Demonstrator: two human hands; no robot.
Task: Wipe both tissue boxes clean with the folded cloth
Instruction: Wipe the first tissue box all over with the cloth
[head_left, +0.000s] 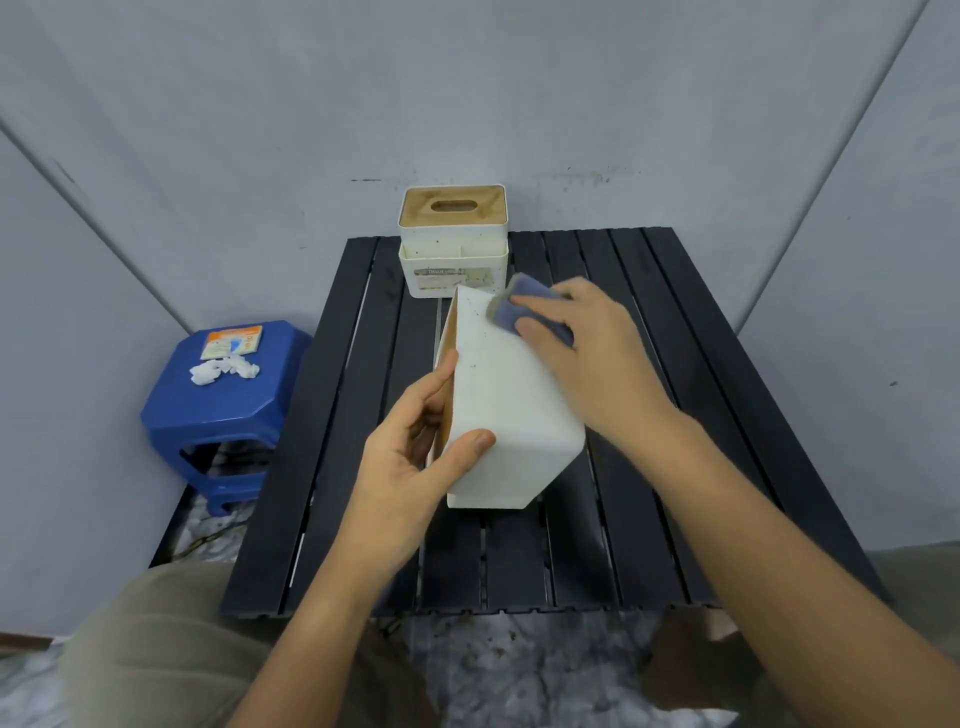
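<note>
Near tissue box: white plastic, turned on its side and tilted, its wood-coloured lid face pointing left; the broad white side faces up and carries a few small dark specks. Its near lower corner looks to rest on the desk.
Position of near box: middle of the desk, just in front of the far box, their edges close together in this view.
Far tissue box: white, upright, at the back edge of the desk against the wall; wood-coloured top with an oval slot, a lower tray section with a printed label on its front, and small dark specks on the white walls.
Folded cloth: blue-grey pad, folded thick, lying on the upper far corner of the near box's white side.
Left hand: grips the near box at its left edge, thumb laid across the white side near the lower end, fingers curled round onto the lid face; forearm comes in from the lower left.
Right hand: lies palm down over the cloth, fingers curled round it and pressing it onto the box; forearm stretches in from the lower right.
Desk: black, slatted, low.
Stool: blue plastic, on the floor left of the desk, holding an orange-and-white packet and crumpled white tissue.
Foreground: a knee in khaki cloth at the lower left.
</note>
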